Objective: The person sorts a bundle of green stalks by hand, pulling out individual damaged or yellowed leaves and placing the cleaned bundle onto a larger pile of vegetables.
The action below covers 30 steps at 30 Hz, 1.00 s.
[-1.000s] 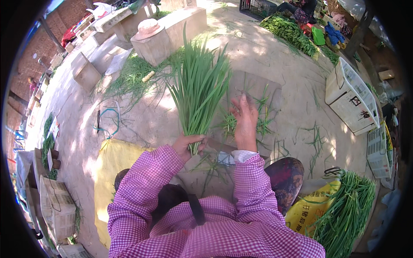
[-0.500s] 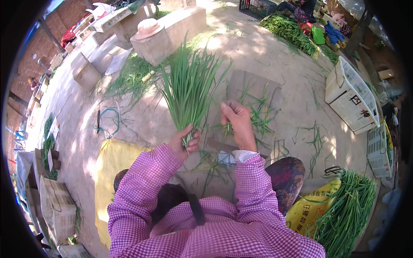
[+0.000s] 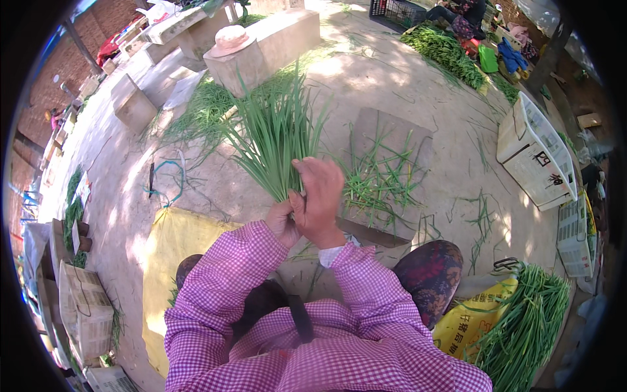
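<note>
In front of me is a fanned bunch of green chives [image 3: 274, 140], leaf tips pointing away. My left hand [image 3: 282, 221] is closed around the stem ends, partly covered by my other hand. My right hand [image 3: 319, 193] lies against the lower part of the bunch, with its thumb near the left hand and its fingers curled at the right edge of the leaves. What those fingers pinch, beyond the leaves, is hidden. Loose trimmed blades [image 3: 382, 176] are scattered over a grey-brown mat [image 3: 418, 140] just right of the bunch.
A yellow sack [image 3: 186, 242] lies at my left. At my right, a big heap of chives [image 3: 529, 320] rests on another yellow sack [image 3: 467, 323]. White crates [image 3: 532, 153] stand farther right. A pink hat [image 3: 231, 40] sits on a concrete block; beyond, a person sits beside piled greens [image 3: 444, 55].
My right hand has moved left from above the mat onto the chive bunch, meeting my left hand. The bunch has shifted slightly left.
</note>
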{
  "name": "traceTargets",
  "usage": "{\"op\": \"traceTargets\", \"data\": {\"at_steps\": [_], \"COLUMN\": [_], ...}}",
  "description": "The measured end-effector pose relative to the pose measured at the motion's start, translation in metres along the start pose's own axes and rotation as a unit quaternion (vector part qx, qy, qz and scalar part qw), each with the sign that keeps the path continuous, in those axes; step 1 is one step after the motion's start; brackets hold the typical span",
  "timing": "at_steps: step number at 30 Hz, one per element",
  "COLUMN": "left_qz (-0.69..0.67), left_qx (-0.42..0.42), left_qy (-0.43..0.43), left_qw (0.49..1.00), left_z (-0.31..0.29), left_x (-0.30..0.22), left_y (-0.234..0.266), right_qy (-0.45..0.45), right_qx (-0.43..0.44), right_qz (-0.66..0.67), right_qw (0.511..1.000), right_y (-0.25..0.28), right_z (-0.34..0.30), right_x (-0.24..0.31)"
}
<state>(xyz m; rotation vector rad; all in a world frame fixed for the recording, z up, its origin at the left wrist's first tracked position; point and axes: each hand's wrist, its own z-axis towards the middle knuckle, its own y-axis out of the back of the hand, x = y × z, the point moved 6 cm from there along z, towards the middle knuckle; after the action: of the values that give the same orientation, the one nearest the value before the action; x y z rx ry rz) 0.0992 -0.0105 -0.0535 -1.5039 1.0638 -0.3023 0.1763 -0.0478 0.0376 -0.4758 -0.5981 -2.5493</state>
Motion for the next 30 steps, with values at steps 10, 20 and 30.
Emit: {"op": "traceTargets", "data": {"at_steps": [10, 20, 30], "left_qz": [0.168, 0.789, 0.516], "left_qx": [-0.041, -0.029, -0.048], "left_qy": [-0.040, -0.236, -0.063], "left_qw": [0.984, 0.567, 0.853], "left_z": [0.002, 0.007, 0.016], "left_x": [-0.036, -0.016, -0.056], "left_y": [0.006, -0.006, 0.008], "right_qy": [-0.305, -0.524, -0.544], "right_qx": [0.051, 0.063, 0.091], "right_qz": [0.279, 0.534, 0.569], "right_qw": [0.909, 0.660, 0.610], "right_y": [-0.012, -0.039, -0.026], "right_z": [-0.009, -0.038, -0.039], "right_x": [-0.043, -0.048, -0.070]}}
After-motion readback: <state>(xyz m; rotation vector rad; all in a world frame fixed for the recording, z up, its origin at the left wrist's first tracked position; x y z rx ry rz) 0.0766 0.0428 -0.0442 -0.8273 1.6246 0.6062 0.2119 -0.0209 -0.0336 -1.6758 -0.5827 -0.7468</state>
